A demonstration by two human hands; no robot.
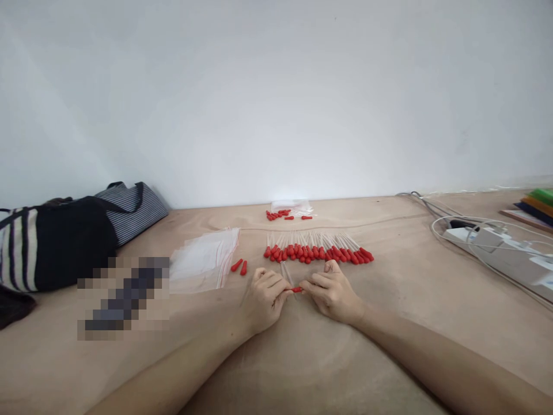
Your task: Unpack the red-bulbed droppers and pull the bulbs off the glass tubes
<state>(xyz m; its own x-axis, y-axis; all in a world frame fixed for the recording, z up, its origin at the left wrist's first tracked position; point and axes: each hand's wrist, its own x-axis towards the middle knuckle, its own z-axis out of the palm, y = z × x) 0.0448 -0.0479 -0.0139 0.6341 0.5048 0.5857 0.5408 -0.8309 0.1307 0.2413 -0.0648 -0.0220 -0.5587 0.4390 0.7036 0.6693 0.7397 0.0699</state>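
My left hand point(266, 297) and my right hand point(330, 294) meet on the wooden table point(302, 357), both pinched on one small dropper with a red bulb point(296, 289); a thin clear tube runs up from it between my hands. Just beyond lies a row of several finished droppers point(317, 251), red bulbs toward me. Two loose red bulbs point(239, 266) sit left of my left hand, beside a clear zip bag point(203, 259). Several more red bulbs point(283, 215) lie by a small bag near the wall.
Striped and dark fabric bags point(64, 236) rest at the left. A blurred patch point(123, 297) covers something at my left. A white power strip with cables point(492, 242) and coloured sheets point(536, 207) lie at the right. A white wall stands behind.
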